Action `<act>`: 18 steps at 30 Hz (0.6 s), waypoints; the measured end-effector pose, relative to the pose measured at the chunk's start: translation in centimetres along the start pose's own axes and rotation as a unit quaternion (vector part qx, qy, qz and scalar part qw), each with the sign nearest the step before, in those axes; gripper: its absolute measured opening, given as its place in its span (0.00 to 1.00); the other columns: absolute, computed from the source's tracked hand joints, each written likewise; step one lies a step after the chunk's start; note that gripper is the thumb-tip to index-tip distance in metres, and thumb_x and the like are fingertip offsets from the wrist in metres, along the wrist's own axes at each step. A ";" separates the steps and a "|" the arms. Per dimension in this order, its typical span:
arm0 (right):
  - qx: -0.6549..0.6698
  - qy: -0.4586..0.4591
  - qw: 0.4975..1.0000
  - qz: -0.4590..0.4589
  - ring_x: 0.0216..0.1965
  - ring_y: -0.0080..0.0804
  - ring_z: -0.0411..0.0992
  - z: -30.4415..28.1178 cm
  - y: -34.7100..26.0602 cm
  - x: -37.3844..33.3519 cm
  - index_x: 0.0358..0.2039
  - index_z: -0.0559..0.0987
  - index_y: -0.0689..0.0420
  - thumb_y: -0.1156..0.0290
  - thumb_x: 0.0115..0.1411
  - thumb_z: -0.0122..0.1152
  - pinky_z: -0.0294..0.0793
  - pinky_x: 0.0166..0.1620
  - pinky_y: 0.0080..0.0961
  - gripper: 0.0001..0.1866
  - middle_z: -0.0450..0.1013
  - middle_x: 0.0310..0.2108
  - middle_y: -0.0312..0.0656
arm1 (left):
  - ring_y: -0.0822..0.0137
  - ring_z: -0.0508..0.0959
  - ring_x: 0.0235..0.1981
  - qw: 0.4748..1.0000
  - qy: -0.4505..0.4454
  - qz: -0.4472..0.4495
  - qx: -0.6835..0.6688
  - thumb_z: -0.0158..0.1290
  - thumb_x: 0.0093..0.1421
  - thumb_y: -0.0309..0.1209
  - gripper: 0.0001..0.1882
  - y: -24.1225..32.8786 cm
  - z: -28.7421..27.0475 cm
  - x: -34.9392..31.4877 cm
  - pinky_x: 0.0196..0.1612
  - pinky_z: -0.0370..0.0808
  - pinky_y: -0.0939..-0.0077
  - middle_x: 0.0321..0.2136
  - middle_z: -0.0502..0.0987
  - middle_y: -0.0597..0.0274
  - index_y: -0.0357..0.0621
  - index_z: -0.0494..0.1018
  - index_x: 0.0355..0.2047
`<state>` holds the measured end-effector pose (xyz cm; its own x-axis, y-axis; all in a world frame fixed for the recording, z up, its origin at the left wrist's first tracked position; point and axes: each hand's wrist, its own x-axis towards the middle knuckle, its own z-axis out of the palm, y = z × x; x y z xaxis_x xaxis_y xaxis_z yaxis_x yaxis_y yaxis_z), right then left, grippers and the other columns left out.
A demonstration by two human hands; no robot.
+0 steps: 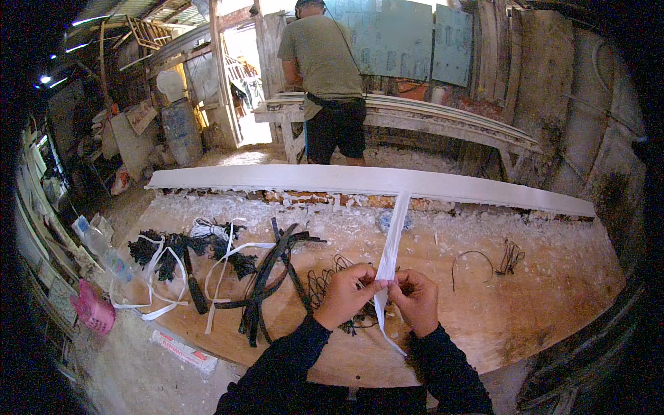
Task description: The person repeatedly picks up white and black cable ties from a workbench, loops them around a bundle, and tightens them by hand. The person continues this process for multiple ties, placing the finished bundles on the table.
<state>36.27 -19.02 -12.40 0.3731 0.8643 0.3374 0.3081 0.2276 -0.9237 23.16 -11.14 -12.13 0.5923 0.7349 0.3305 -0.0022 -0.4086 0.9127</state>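
Both hands up over the near middle of the plywood worktop, pinching one white strip. Left hand grip closed, thumb and fingers nipped on the strip's left edge. Right hand grip closed too, fingertips nipped on the strip's right edge, just beside the left hand, fingertips of the two nearly touching. Dark long sleeves on both arms.

White strip runs up from the hands toward the long white moulding at the worktop's far edge, its top end overlapping the moulding in view; contact there cannot be told. Short tail hangs below the hands, curling to the right.

Left of the hands on the worktop: black straps crossed in a loose pile, loose white strips further left, tufts of black fibre beyond those. Thin wire tangle just behind the left hand. More bent wire right of the hands, well apart. White crumbs and dust along the worktop just before the moulding.

Beyond the moulding, a person stands back turned at another bench. Pink basket on the floor far left of the worktop.
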 end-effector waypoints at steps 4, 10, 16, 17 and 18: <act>-0.040 0.013 0.999 -0.023 0.20 0.17 0.68 0.1 0.1 0.1 0.24 0.72 0.63 0.79 0.51 0.55 0.68 0.25 0.14 0.02 0.70 0.20 0.34 | 0.76 0.69 0.23 0.999 0.006 0.033 -0.001 0.54 0.51 0.28 0.07 0.2 0.0 0.1 0.28 0.67 0.81 0.20 0.72 0.64 0.37 0.71 0.24; -0.066 0.018 0.997 -0.041 0.20 0.17 0.68 0.2 -0.2 0.3 0.24 0.72 0.62 0.79 0.50 0.56 0.67 0.24 0.14 0.02 0.69 0.20 0.34 | 0.74 0.70 0.25 0.998 -0.018 0.064 0.013 0.52 0.53 0.28 0.07 0.3 -0.3 0.6 0.30 0.67 0.81 0.22 0.72 0.61 0.36 0.72 0.27; -0.105 0.019 0.991 -0.085 0.20 0.17 0.67 0.3 -0.4 0.2 0.23 0.71 0.62 0.79 0.49 0.56 0.66 0.24 0.15 0.03 0.68 0.19 0.34 | 0.69 0.72 0.33 0.995 -0.077 0.045 0.038 0.51 0.53 0.29 0.08 0.5 -0.8 0.6 0.38 0.68 0.77 0.28 0.72 0.60 0.38 0.71 0.32; -0.117 0.021 0.988 -0.095 0.20 0.17 0.66 0.3 -0.4 0.3 0.23 0.71 0.62 0.79 0.49 0.56 0.66 0.24 0.15 0.03 0.68 0.19 0.34 | 0.69 0.72 0.34 0.994 -0.084 0.038 0.055 0.50 0.54 0.29 0.08 0.5 -0.8 0.6 0.38 0.68 0.77 0.28 0.72 0.60 0.38 0.71 0.33; -0.115 0.022 0.989 -0.091 0.20 0.17 0.66 0.2 -0.3 0.3 0.23 0.71 0.62 0.79 0.49 0.56 0.66 0.23 0.15 0.03 0.68 0.19 0.34 | 0.69 0.72 0.34 0.995 -0.086 0.038 0.024 0.50 0.54 0.29 0.08 0.6 -0.8 0.5 0.39 0.68 0.77 0.29 0.73 0.61 0.38 0.71 0.33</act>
<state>36.08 -18.76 -12.06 0.3300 0.7967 0.5064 0.5620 0.2652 -0.7835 22.83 -10.57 -11.27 0.7214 0.5984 0.3486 -0.0163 -0.4885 0.8724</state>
